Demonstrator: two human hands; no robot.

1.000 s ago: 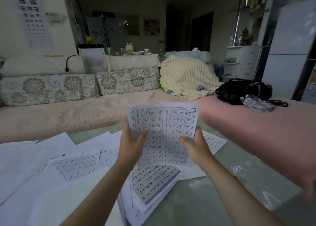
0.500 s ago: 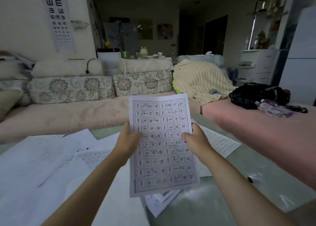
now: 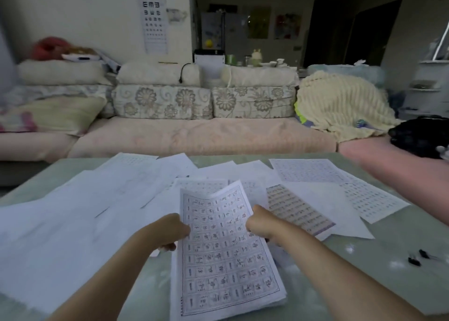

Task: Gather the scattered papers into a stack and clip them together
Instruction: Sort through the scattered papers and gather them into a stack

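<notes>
Table (image 3: 364,284) strewn with loose papers (image 3: 73,223), left hand (image 3: 170,230), right hand (image 3: 261,223), fingers clamped on printed stack (image 3: 223,260), perhaps clips (image 3: 414,261) right.

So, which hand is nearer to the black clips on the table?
Right. The right hand grips the right edge of the held sheets, with the black clips farther to its right; the left hand grips the opposite edge, farther away.

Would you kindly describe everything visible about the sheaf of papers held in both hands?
The sheaf of papers is a thin bundle of white sheets, edges layered at its near right corner. The top sheet shows a bordered grid of printed characters. It is tilted, far end raised and buckled. The left hand grips its left edge, the right hand its right edge.
</notes>
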